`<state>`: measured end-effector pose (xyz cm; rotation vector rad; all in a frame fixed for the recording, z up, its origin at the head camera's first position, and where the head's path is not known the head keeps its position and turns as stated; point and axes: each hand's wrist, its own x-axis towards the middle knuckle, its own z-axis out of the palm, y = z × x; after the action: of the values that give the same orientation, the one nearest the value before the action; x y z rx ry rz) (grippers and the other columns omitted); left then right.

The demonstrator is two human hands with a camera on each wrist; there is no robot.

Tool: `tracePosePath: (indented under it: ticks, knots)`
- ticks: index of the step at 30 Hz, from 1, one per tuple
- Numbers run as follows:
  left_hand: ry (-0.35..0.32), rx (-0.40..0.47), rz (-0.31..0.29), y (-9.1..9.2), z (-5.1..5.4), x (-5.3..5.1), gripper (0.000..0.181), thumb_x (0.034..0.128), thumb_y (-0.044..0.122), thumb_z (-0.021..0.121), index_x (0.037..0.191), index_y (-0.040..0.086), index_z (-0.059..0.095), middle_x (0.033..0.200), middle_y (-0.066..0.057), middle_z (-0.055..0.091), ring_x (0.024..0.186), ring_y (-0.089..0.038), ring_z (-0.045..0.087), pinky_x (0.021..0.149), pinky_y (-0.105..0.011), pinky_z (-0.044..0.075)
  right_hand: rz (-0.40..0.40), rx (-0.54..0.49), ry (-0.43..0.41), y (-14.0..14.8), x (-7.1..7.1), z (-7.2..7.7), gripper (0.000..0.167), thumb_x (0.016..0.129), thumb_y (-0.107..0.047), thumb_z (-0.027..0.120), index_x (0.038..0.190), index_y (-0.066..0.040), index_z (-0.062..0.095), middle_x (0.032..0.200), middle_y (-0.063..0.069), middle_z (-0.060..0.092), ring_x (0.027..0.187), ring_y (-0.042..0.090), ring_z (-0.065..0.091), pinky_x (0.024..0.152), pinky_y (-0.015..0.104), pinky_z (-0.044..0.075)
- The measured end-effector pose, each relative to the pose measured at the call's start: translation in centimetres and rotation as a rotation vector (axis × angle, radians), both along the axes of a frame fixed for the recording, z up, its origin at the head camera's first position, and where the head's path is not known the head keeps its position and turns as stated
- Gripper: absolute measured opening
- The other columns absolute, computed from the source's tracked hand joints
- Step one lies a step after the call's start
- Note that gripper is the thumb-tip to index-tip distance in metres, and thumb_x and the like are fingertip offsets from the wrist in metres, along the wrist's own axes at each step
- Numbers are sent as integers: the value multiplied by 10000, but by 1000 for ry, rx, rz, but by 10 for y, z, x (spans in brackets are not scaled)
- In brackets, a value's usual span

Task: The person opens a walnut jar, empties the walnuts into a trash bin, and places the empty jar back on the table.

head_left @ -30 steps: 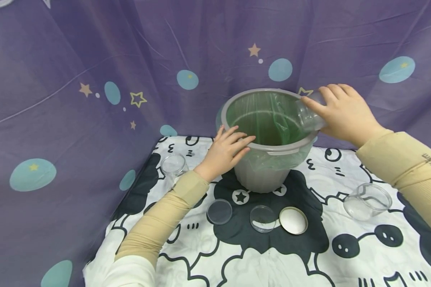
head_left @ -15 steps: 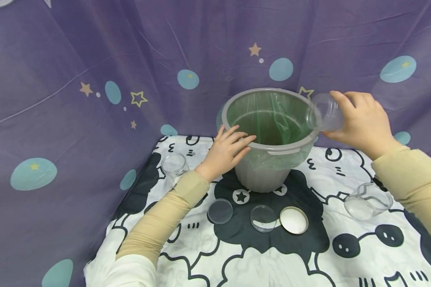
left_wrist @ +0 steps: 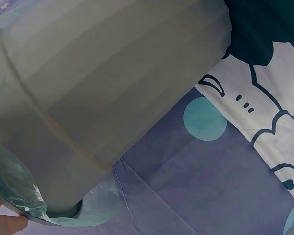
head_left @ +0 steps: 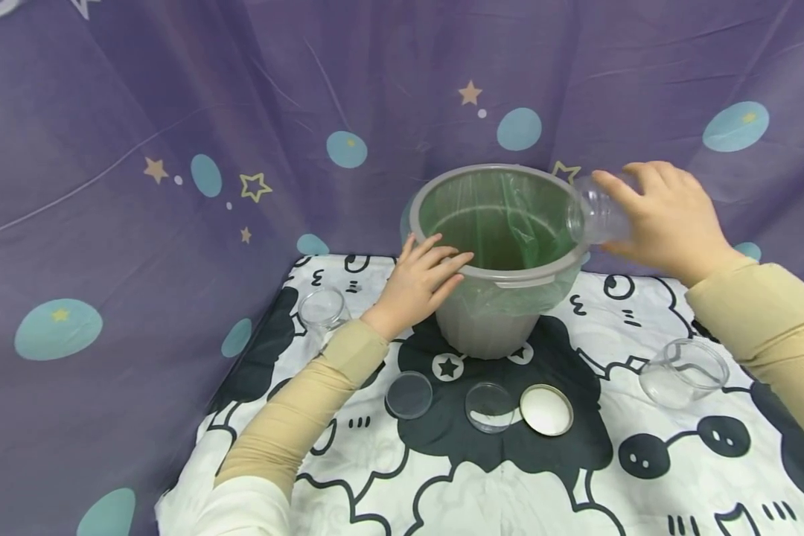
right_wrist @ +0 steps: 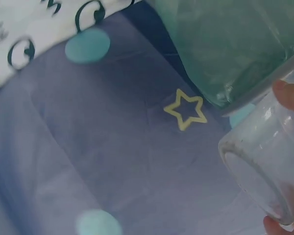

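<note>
A grey bin with a green plastic liner stands upright on the patterned cloth. My left hand rests on its near left rim with the fingers spread. In the left wrist view the bin's side fills much of the picture, and a bit of the hand touches the rim. My right hand grips a clear jar, tipped on its side with its mouth at the bin's right rim. The right wrist view shows the jar's base, with fingers on either side. I see no contents in the jar.
A clear jar stands left of the bin, and another clear jar is at the right. In front lie a dark-looking clear lid, a clear lid and a white lid. A purple curtain hangs behind.
The right hand drew the jar rightward from over the bin's opening to its rim, then shifted slightly back left. The left hand and the bin have stayed in place.
</note>
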<state>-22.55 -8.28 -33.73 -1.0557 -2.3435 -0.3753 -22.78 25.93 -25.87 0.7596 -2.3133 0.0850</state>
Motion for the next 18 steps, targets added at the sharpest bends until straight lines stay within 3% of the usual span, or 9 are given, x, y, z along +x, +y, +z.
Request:
tracePosePath:
  ticks: [4,7,11,13,18]
  knots:
    - [1,3,-3,-1,0,-1,347,966,281,541,1302,205,586,1227,-55,605,1325,-310,416,1118,-599,214,97,205,93,-14,-9,13,852,469,-101,832,1259,-119,513,1070,318,530,968,484,493,855,597,407]
    - [0,4,-7,-1,-1,-1,348,967,280,540,1302,201,586,1227,-58,605,1325,-313,416,1118,-600,212,145,379,181,-25,-15,20,678,588,0,758,1225,-113,556,1060,313,548,962,458,512,892,556,410]
    - [-5,-1,-6,-1,-1,-1,353,967,284,538,1307,201,581,1232,-60,604,1331,-314,409,1122,-598,202,141,643,306,-39,-21,23,521,721,74,619,1190,-150,591,1095,291,566,1000,414,531,933,512,404]
    - [-7,-2,-3,-1,-1,-1,356,967,286,539,1310,204,578,1234,-60,602,1335,-313,404,1125,-595,198,126,765,354,-44,-23,24,514,731,43,635,1193,-176,587,1109,288,566,1022,401,532,949,502,396]
    - [-8,3,-2,-1,-1,0,356,966,287,539,1310,205,578,1235,-60,601,1334,-312,405,1128,-591,195,80,920,405,-51,-24,22,530,732,-33,705,1215,-208,576,1114,287,559,1046,389,521,966,498,380]
